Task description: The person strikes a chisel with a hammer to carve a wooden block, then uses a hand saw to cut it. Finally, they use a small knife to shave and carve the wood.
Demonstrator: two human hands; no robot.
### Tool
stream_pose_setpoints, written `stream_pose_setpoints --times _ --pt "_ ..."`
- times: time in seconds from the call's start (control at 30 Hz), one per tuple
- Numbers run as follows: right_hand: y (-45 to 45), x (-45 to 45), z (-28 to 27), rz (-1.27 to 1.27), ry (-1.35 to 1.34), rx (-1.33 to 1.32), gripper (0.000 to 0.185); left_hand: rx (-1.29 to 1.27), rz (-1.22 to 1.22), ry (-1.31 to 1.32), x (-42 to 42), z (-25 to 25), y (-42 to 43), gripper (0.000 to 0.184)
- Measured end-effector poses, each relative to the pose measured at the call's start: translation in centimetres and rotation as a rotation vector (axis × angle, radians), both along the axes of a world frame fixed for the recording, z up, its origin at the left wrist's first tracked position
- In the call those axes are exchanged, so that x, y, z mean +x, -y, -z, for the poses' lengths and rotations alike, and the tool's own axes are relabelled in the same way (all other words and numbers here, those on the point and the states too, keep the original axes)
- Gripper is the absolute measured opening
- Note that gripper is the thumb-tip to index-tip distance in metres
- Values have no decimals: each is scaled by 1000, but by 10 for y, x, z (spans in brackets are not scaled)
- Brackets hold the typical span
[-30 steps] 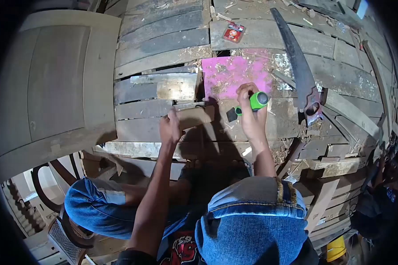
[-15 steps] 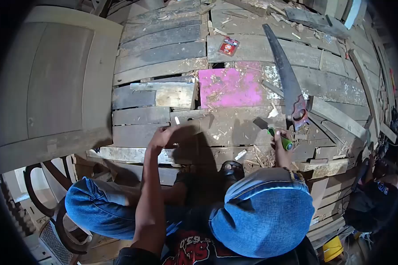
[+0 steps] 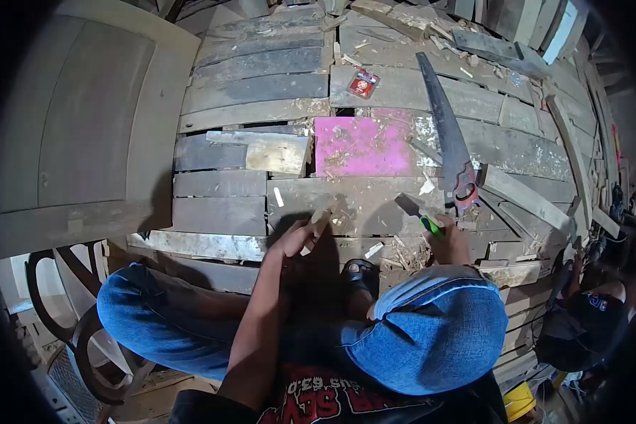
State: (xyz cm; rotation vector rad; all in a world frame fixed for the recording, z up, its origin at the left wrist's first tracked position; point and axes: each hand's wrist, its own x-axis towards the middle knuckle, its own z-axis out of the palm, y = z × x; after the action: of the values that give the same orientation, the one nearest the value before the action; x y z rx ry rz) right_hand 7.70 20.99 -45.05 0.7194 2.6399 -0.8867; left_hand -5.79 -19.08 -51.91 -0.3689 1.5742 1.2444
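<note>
Near the middle, my left hand [image 3: 295, 242] is closed round a small wooden block [image 3: 321, 221], whose upper end sticks out past the fingers. To the right, my right hand [image 3: 451, 244] grips the green handle of a chisel [image 3: 410, 205]; its dark, wide blade points up and to the left, above the floorboards. Beyond the hands lies a pink panel [image 3: 364, 147] strewn with wood chips. A handsaw [image 3: 445, 124] rests on the boards right of the panel, its handle towards me.
A large wooden panel [image 3: 95, 120] stands at the left. Pale board pieces [image 3: 277, 153] and a red packet [image 3: 362, 83] lie ahead. Planks [image 3: 526, 194] lie at the right, where another person [image 3: 586, 311] is at the edge. A curved dark frame [image 3: 46, 293] is at lower left.
The block in my left hand has turned from lying sideways to pointing upward. My right hand has moved down and right from beside the pink panel, and the chisel blade now shows clearly.
</note>
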Motion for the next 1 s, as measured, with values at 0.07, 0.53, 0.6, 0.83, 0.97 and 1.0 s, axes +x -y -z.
stream_pose_setpoints --times 0.07,0.53,0.6,0.83,0.97,1.0 --pt "8 -6 2 -102 214 96 53 20 -199 208 7 -28 -15 37" --pt "84 19 37 -202 -84 -492 48 -175 -275 -136 46 -31 -77 62" --pt "101 21 33 -152 47 -704 48 -184 -276 -120 44 -48 -83 63" --pt "128 12 4 -45 248 -820 48 -176 -269 -158 50 -20 -68 50" --pt "139 5 12 -51 189 -777 48 -113 -231 -116 46 -31 -65 51" --pt "143 -3 9 -58 171 -770 47 -106 -253 -96 45 -32 -65 50"
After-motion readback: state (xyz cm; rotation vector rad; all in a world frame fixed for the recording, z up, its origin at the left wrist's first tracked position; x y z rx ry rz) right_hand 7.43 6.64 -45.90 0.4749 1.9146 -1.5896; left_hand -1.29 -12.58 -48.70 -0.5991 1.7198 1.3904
